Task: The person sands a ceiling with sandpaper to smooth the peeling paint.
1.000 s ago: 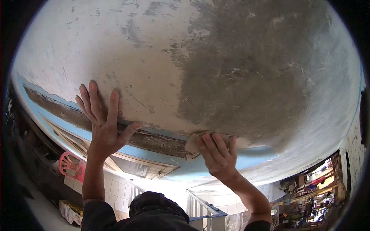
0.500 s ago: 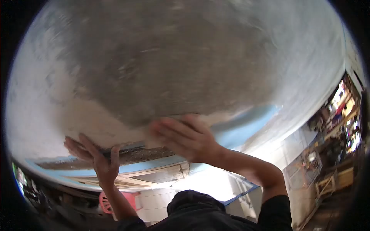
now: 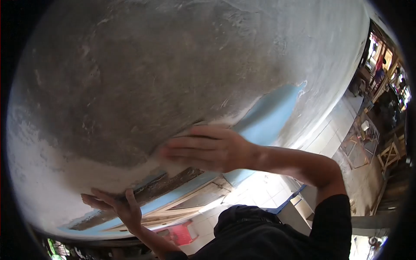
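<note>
A large curved surface (image 3: 143, 73), grey and patchy like filler or plaster, fills most of the view. My right hand (image 3: 210, 149) lies flat on it, slightly blurred, fingers stretched and close together, at the lower edge of the grey area. Whether something thin lies under that palm is hidden. My left hand (image 3: 119, 208) is open lower left, fingers spread against the pale part of the surface. A bare blue patch (image 3: 271, 115) shows right of my right hand. Between and below the hands runs a dark brown strip (image 3: 169, 184) bordered by blue.
Below the strip are light wooden slats (image 3: 186, 201). A red plastic chair (image 3: 182, 234) stands on the tiled floor (image 3: 271, 190). At right are a wooden frame (image 3: 390, 154), a white container (image 3: 365, 125) and clutter. A blue-edged object (image 3: 286, 203) stands beside my shoulder.
The view has tilted, so the surface's right side sits higher and its left side lower. My right hand stays near the grey area's lower edge, its fingers now more level. My left hand remains spread.
</note>
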A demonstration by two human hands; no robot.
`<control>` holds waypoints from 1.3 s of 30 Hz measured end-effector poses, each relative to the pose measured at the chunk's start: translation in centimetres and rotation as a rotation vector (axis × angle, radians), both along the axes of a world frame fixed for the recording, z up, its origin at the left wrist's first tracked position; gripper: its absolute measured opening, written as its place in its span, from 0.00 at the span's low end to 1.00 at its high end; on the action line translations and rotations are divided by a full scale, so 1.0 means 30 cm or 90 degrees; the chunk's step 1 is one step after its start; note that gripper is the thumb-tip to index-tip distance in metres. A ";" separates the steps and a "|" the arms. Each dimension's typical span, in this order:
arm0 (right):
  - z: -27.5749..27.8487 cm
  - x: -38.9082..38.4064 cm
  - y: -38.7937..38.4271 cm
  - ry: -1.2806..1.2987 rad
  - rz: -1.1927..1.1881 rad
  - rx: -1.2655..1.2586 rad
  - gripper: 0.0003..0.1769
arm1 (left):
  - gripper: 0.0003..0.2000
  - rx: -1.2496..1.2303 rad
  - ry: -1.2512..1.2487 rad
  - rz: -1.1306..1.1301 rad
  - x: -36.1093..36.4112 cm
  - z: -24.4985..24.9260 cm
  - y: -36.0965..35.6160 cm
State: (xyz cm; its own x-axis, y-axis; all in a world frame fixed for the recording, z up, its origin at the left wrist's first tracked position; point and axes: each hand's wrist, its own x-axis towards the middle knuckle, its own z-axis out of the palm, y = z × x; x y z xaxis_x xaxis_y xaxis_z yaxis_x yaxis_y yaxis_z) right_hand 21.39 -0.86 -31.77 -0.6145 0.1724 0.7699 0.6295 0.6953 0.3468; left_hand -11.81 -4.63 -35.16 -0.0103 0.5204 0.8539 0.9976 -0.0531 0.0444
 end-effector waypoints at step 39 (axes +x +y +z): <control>-0.066 0.041 0.024 0.208 -0.147 0.112 0.20 | 0.45 0.023 0.005 -0.021 0.012 0.027 -0.031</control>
